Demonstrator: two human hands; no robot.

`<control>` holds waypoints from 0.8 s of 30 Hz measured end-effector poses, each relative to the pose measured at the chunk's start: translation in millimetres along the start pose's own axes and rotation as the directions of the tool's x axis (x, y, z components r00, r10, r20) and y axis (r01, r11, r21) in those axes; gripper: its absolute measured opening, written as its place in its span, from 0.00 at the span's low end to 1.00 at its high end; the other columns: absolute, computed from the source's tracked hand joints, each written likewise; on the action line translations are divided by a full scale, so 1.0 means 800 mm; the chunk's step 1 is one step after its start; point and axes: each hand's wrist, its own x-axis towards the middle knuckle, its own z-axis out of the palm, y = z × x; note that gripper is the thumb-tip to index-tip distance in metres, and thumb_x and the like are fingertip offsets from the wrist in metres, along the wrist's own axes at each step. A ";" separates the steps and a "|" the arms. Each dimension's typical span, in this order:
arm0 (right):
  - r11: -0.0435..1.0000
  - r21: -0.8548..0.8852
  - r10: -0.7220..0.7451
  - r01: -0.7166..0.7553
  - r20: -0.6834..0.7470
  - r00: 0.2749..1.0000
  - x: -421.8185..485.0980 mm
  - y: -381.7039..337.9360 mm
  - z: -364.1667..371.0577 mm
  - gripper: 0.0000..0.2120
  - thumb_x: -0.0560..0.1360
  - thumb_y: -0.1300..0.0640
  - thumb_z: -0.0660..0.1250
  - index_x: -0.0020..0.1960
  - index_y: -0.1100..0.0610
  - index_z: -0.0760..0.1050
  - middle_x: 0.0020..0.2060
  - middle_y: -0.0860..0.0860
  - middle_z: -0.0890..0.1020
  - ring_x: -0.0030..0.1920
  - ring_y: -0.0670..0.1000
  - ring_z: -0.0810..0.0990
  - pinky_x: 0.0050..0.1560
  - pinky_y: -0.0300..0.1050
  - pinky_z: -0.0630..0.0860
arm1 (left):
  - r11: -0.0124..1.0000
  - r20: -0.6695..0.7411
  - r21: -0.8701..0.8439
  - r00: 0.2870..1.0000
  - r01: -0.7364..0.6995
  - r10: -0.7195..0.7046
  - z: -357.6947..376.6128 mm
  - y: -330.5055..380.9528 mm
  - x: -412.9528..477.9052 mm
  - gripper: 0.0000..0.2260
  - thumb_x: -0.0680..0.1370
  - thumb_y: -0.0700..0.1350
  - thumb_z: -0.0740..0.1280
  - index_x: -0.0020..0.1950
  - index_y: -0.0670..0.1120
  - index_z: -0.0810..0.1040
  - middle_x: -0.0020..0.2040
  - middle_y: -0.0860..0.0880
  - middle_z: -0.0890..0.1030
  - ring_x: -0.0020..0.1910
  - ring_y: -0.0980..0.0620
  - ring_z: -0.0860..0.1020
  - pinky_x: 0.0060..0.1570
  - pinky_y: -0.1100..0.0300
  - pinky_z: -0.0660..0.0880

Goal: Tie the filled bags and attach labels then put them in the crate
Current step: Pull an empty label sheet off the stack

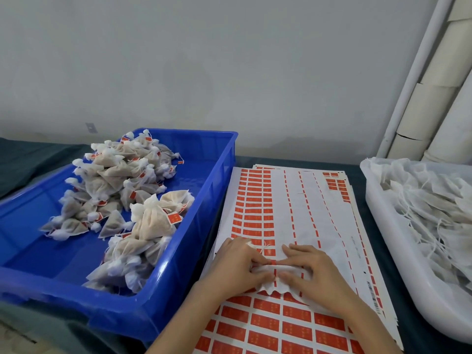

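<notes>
Two narrow strips of dark counter (358, 208) are all the free room I see: one between the label sheets (281, 200) and the blue crate (204, 208) at 9 o'clock, one before the white tray (390, 251) of untied bags at 3 o'clock. At 6 o'clock, left hand (237, 264) and right hand (314, 272) rest on the sheets, fingers curled, pinching one white bag (275, 284), with a red label (273, 262) at their tips. Tied bags (115, 180) heap in the crate at 10 o'clock. A grey wall (229, 72) stands behind.
</notes>
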 end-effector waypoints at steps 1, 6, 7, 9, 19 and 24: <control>1.000 -0.004 0.000 0.000 -0.004 1.000 0.000 0.000 0.000 0.12 0.73 0.42 0.68 0.56 0.36 0.78 0.66 0.35 0.71 0.69 0.39 0.63 0.70 0.46 0.59 | 1.000 -0.009 -0.015 1.000 0.006 -0.006 0.001 0.002 -0.001 0.15 0.74 0.62 0.66 0.59 0.61 0.79 0.36 0.64 0.75 0.42 0.61 0.72 0.43 0.70 0.61; 1.000 -0.026 -0.001 0.000 -0.033 0.999 0.000 -0.002 0.004 0.11 0.73 0.42 0.68 0.56 0.38 0.79 0.65 0.36 0.73 0.67 0.39 0.65 0.68 0.42 0.60 | 0.994 -0.065 -0.093 0.996 0.063 -0.069 0.005 0.009 0.002 0.12 0.73 0.61 0.69 0.54 0.60 0.82 0.38 0.65 0.76 0.43 0.63 0.74 0.42 0.72 0.66; 0.999 -0.037 -0.002 0.001 -0.035 0.999 0.001 -0.001 0.005 0.11 0.73 0.42 0.68 0.56 0.38 0.79 0.65 0.36 0.73 0.67 0.39 0.65 0.68 0.42 0.60 | 0.993 -0.066 -0.092 0.995 0.071 -0.077 0.005 0.009 0.005 0.12 0.73 0.61 0.69 0.54 0.60 0.83 0.40 0.65 0.77 0.44 0.63 0.74 0.44 0.71 0.67; 0.999 -0.051 -0.009 0.007 -0.036 0.999 0.000 0.000 0.006 0.11 0.73 0.42 0.68 0.56 0.38 0.79 0.65 0.36 0.73 0.67 0.39 0.65 0.67 0.40 0.59 | 0.990 -0.042 -0.107 0.994 0.096 -0.101 0.004 0.010 0.010 0.11 0.73 0.59 0.70 0.52 0.59 0.83 0.47 0.64 0.80 0.46 0.64 0.75 0.48 0.69 0.70; 0.998 -0.055 -0.036 0.033 -0.048 0.998 0.001 0.004 0.008 0.12 0.72 0.42 0.69 0.55 0.38 0.80 0.64 0.35 0.73 0.65 0.36 0.64 0.66 0.39 0.58 | 0.883 0.324 -0.274 0.901 0.381 -0.289 -0.018 0.006 0.043 0.04 0.71 0.54 0.74 0.42 0.55 0.85 0.38 0.59 0.82 0.43 0.56 0.80 0.41 0.67 0.75; 0.999 -0.029 -0.032 0.031 -0.044 0.998 0.000 0.005 0.007 0.12 0.71 0.42 0.70 0.54 0.39 0.80 0.63 0.33 0.73 0.63 0.34 0.62 0.67 0.41 0.58 | 0.865 0.421 -0.034 0.792 0.501 -0.442 -0.023 0.010 0.068 0.19 0.67 0.59 0.75 0.52 0.52 0.80 0.48 0.51 0.80 0.46 0.52 0.79 0.48 0.60 0.77</control>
